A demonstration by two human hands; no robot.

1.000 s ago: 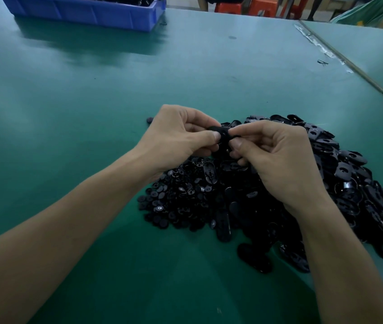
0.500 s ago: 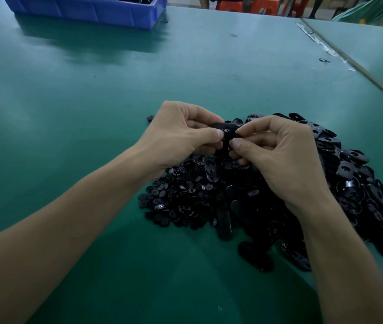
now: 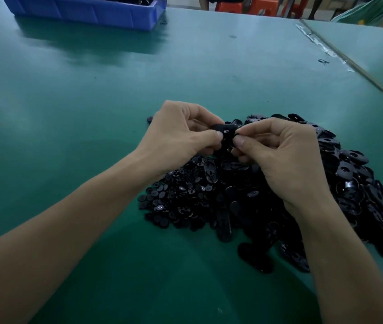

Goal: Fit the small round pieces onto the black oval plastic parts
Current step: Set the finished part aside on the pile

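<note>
Black oval part point(image 3: 225, 130) held up in the air over the heap, level and lying left to right between both hands. Left hand point(image 3: 181, 134) pinching its left end, thumb on the near face, forefinger curled over the top, other fingers folded underneath. Right hand point(image 3: 279, 155) grasping the right end, thumb and forefinger tips pressed close together against it. Anything between those tips too dark and too small to tell. Both forearms bare, reaching in from the near edge.

Directly beneath the hands, a low spread of small round pieces point(image 3: 176, 197), black, some with a pale glint in the middle, lying on the left side of the heap. To the right and behind, a thicker pile of loose oval parts point(image 3: 349, 178), glossy, overlapping at all angles, a few spilled toward the near edge. One stray black bit just past the left knuckles.

Green desk point(image 3: 68, 113) underneath everything, dull sheen across it. At the far left edge, a blue bin point(image 3: 87, 10) with dark contents. Beyond the far edge, red stools point(image 3: 230, 7). On the right, a second green desk point(image 3: 377, 50) butted against the first along a slanting seam, with a small dark scrap point(image 3: 323, 61) beside that seam.
</note>
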